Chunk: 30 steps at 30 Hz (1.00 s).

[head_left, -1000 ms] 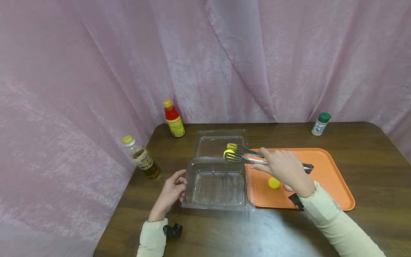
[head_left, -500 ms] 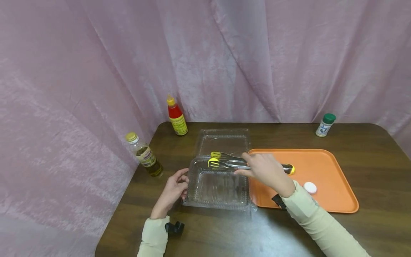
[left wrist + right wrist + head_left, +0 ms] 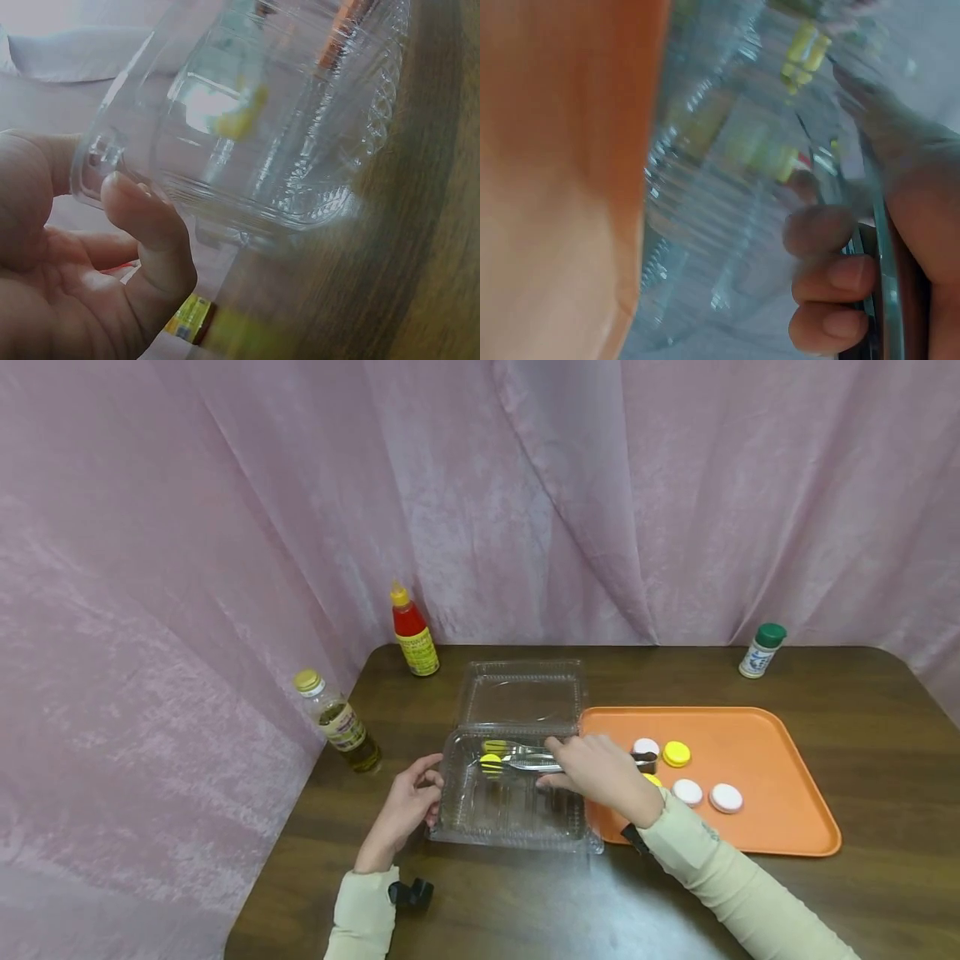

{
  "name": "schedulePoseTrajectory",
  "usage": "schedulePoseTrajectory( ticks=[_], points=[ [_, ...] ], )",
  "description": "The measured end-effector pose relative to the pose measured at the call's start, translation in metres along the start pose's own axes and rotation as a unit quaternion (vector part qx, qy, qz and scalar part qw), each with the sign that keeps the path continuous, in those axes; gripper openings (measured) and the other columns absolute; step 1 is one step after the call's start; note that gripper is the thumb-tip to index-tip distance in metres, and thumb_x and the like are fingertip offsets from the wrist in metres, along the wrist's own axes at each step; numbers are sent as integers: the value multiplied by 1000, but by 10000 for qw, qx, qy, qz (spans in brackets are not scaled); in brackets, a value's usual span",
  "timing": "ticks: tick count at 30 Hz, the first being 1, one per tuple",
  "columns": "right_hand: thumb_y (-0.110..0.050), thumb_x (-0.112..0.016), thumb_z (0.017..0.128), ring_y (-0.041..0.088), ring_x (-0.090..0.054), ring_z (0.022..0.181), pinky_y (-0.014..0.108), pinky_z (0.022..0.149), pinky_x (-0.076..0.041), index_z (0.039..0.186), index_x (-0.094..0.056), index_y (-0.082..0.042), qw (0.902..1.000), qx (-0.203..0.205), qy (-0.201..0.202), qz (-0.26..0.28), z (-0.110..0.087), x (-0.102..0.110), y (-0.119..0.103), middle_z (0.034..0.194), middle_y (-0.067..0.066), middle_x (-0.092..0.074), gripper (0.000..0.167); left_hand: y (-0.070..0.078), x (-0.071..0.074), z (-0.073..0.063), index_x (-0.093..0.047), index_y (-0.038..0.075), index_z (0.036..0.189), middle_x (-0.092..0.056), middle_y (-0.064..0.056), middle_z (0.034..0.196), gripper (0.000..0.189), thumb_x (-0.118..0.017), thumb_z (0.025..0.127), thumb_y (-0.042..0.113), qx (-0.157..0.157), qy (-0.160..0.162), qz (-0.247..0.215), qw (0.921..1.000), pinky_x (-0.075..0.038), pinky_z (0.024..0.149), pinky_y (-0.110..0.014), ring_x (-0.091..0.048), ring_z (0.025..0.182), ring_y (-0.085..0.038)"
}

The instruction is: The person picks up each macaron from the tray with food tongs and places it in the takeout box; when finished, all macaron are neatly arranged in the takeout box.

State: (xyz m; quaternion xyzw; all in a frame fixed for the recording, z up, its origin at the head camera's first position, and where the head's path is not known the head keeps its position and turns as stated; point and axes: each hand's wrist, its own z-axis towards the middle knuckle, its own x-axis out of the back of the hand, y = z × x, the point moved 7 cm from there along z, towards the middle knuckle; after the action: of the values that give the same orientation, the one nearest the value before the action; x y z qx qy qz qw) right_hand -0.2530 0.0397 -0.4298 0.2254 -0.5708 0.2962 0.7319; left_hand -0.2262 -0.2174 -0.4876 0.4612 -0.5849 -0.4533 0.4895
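In the head view, my right hand point(image 3: 600, 777) grips metal tongs point(image 3: 532, 763) with slotted tips. Between those tips is a round yellow macaron-like piece point(image 3: 491, 763), inside the walls of a clear plastic clamshell container point(image 3: 517, 837). Its lid point(image 3: 525, 697) lies folded back behind it. The left hand point(image 3: 408, 806) holds the container's left rim; the left wrist view shows a curled fingertip against the clear edge point(image 3: 109, 161). From the right wrist, the fingers point(image 3: 832, 281) wrap round the tong arms point(image 3: 889, 292), and yellow shows at the tips, blurred.
An orange tray point(image 3: 787, 827) beside the container bears several white and yellow round pieces, including a yellow one point(image 3: 677, 754) and a white one point(image 3: 726, 797). An oil bottle point(image 3: 341, 727) and a red sauce bottle point(image 3: 415, 639) stand left, a green-capped shaker point(image 3: 762, 651) back right.
My right hand has moved left and lower, taking the tongs and yellow piece from the tray's side into the container. More round pieces on the tray show now. The left hand stays at the rim.
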Motion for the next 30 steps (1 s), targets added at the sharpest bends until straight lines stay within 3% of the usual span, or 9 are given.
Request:
schedulePoseTrajectory(
  ticks=[5,15,22,30],
  points=[
    [-51,-74,87,12,-37,42,28,37,-30,87,-55,-9,9998,111,-165,0,0,-9,-6,58,-3,-44,46,1,-3,-1,-44,-6,145,-50,-10,95,61,-47,85,-14,-59,-28,34,10000,-42,43,-22,-46,56,-12],
    [-44,-79,84,11,-45,46,27,38,-33,90,-61,-8,9991,321,78,-262,3,-9,-12,64,0,-53,41,3,-1,-1,-44,-7,145,-50,-10,94,60,-46,85,-14,-68,-30,55,10000,-42,43,-21,-46,56,-11],
    [-46,-82,80,15,-53,52,29,39,-38,113,-68,-1,9994,271,-118,-197,4,-8,-12,74,4,-61,57,4,-1,0,-44,-8,145,-52,-12,95,60,-48,85,-14,-95,-36,10,9999,-41,43,-22,-46,54,-12],
    [-50,-80,82,15,-51,51,29,37,-38,117,-66,0,9996,271,-4,77,4,-7,-11,79,7,-64,63,2,-1,-1,-43,-8,145,-51,-11,94,62,-46,84,-15,-52,6,-33,10000,-41,43,-21,-46,54,-11]
  ],
)
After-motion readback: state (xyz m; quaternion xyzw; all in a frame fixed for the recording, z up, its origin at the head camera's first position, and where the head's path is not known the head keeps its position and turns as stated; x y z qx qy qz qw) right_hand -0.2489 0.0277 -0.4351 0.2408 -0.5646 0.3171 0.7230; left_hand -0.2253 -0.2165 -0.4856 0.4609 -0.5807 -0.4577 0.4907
